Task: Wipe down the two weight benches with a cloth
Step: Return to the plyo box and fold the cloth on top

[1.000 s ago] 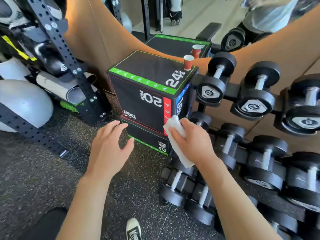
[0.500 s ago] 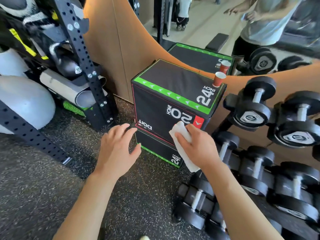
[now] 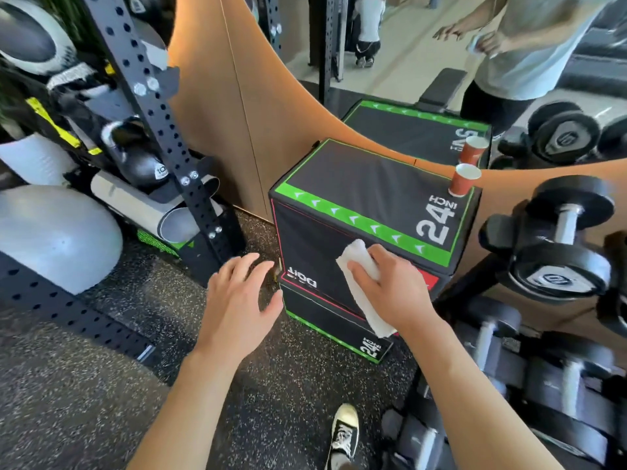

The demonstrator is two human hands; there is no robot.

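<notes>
White cloth [image 3: 364, 293], folded into a strip, is gripped in the right hand [image 3: 395, 290], fingers curled over it, in front of the dark face of a black plyo box [image 3: 356, 195] with green edging and "24 INCH" on top; whether the cloth touches the box I cannot tell. The left hand [image 3: 237, 307] hovers just left of the box, fingers spread and holding nothing. An orange paper cup [image 3: 463, 180] stands on the box's far right corner by the mirror. Dumbbells [image 3: 556, 239] sit on a rack to the right. A sneaker [image 3: 344, 432] shows on the speckled rubber floor [image 3: 84, 401] below.
</notes>
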